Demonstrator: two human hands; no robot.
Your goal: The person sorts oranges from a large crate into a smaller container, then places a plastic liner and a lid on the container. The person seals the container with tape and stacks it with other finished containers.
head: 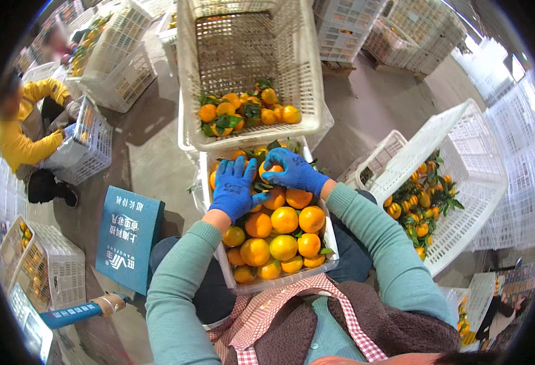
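A white plastic crate (332,248) full of mandarin oranges (284,220), some with green leaves, sits before me between my knees. My left hand (234,189), in a blue coated work glove, lies palm down over the fruit at the crate's left side. Its fingers are spread and hold nothing that I can see. My right hand (294,169), gloved the same way, curls thumb and fingers around one mandarin (272,173) near the far end. Just beyond, a larger white crate (310,77) tilts towards me, with leafy mandarins (249,109) gathered at its near end.
A teal platform scale (128,239) stands left, its post (73,315) and display (30,324) lower down. To the right, a tilted crate (472,182) holds leafy mandarins (422,200). A person in yellow (30,132) works at a crate (85,150). Stacked crates (349,27) stand behind.
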